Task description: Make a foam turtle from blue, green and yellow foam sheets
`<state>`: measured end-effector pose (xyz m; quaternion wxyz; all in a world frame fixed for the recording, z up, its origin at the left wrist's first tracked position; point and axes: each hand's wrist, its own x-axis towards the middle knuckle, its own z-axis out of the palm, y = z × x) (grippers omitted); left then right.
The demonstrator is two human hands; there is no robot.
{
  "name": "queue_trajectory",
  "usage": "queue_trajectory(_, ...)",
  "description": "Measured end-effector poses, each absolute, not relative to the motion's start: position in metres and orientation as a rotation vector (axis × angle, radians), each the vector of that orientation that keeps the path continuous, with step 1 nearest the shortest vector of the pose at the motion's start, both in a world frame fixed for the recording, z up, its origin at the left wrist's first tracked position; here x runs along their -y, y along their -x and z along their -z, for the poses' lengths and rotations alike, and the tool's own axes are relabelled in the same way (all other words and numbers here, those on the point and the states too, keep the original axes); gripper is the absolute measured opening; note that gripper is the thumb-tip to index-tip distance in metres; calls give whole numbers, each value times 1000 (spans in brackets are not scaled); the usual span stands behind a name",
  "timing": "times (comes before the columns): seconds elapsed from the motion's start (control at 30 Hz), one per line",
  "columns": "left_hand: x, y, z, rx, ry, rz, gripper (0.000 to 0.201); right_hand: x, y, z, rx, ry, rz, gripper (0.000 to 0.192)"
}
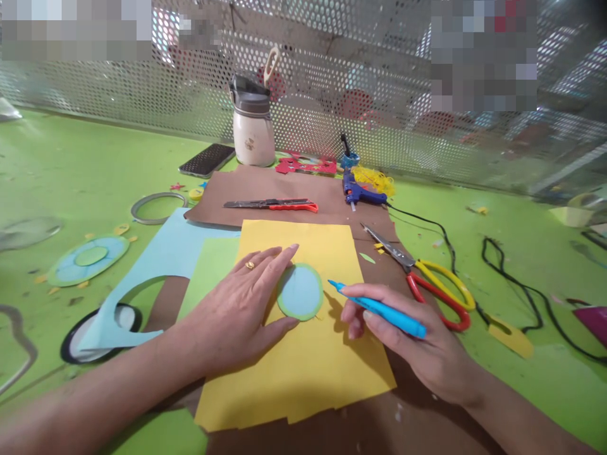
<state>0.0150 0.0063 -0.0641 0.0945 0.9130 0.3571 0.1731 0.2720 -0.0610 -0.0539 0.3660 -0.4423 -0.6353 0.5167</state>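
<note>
My left hand (251,297) lies with fingers stretched out on a yellow paper sheet (284,379). Its thumb and index finger touch the edge of a round paper piece (300,292), light blue with a green rim. In my right hand (403,328) is a blue marker (384,311), its tip a little above the yellow sheet, to the right of the round piece. Short pen marks show beside the green rim at the lower right. Under the yellow sheet lie light green paper (208,265) and brown paper (379,417).
Scissors (427,278) lie to the right, near a blue glue gun (363,193) with a cord. A box cutter (275,204) rests on brown paper behind. At the left are cut blue paper (175,243) and a paper flower (90,259). A bottle (253,129) and phone (207,159) stand farther back.
</note>
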Motion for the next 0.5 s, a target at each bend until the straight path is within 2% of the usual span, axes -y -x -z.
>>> queue_trajectory(0.17, -7, -15, 64, -1075, -2702, -496, 78, 62, -271, 55, 1696, 1200, -1254, 31)
queue_trajectory(0.37, -7, -16, 64, -1117, -2681, -461, 79, 60, -273, 54, 1729, 1268, -1024, 29)
queue_trajectory(0.5, -7, -15, 64, -1130, -2682, -443, 79, 59, -274, 55, 1655, 1278, -1009, 27)
